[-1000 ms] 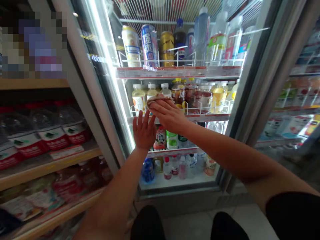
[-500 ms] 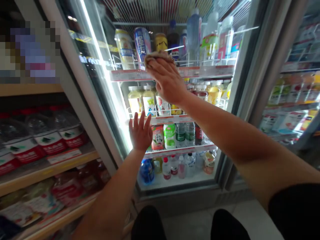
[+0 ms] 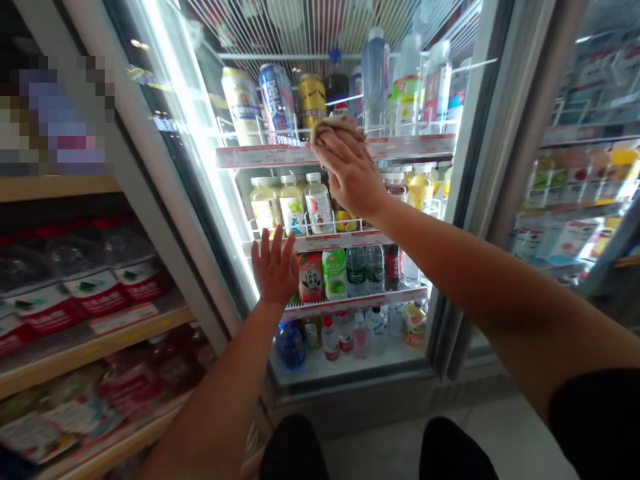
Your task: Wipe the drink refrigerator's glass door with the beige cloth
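Observation:
My right hand (image 3: 357, 175) presses a bunched brownish cloth (image 3: 340, 125) flat against the glass door (image 3: 165, 167) of a lit drinks fridge, level with its top shelf. The fingers lie over the cloth and hide part of it. Lower and to the left, my left hand (image 3: 274, 267) rests on or just before the same glass, fingers spread, holding nothing. Behind the glass stand tall cans (image 3: 277, 100) on the top shelf and juice bottles (image 3: 293, 203) on the second. Green cartons or bottles (image 3: 334, 272) and water bottles (image 3: 375, 267) fill the third.
A wooden-edged shelf (image 3: 100, 347) with red-labelled water bottles (image 3: 95, 293) stands close on my left. The door's metal frame (image 3: 520, 133) runs along the right, with another fridge (image 3: 580, 193) beyond it. My knees (image 3: 294, 447) show at the bottom above the tiled floor.
My right hand has slid the cloth a little to the right and slightly down across the glass. My left hand stays spread in about the same place. The view has shifted slightly.

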`<action>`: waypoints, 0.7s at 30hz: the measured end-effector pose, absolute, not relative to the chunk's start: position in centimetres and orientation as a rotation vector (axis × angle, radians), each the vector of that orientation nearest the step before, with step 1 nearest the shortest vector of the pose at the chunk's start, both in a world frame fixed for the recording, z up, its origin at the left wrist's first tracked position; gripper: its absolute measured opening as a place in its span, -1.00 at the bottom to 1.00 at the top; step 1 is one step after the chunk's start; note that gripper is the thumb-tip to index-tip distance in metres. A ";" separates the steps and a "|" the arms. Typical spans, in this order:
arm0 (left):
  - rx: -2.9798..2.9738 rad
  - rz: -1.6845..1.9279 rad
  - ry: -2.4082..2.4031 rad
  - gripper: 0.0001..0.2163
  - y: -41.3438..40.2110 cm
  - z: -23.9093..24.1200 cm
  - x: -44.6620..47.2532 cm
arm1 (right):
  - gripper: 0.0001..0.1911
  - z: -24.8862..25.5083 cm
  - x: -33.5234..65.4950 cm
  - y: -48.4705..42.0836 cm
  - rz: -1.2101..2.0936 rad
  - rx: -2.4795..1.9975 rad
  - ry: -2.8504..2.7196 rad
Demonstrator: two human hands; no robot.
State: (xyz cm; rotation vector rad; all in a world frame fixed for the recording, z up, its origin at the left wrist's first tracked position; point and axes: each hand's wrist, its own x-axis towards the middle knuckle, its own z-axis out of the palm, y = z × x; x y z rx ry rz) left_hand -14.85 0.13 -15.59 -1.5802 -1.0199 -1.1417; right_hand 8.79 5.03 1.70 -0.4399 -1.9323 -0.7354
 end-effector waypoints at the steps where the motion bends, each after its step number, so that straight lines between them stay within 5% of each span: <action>1: -1.572 -1.137 -1.002 -0.50 0.1 -15.6 -14.8 | -0.39 1.1 9.2 5.0 -0.740 -0.440 -1.959; 21: -1.548 -1.115 -0.965 -0.42 0.1 -15.5 -14.7 | -0.35 -5.4 17.0 5.7 -0.844 -0.483 -1.830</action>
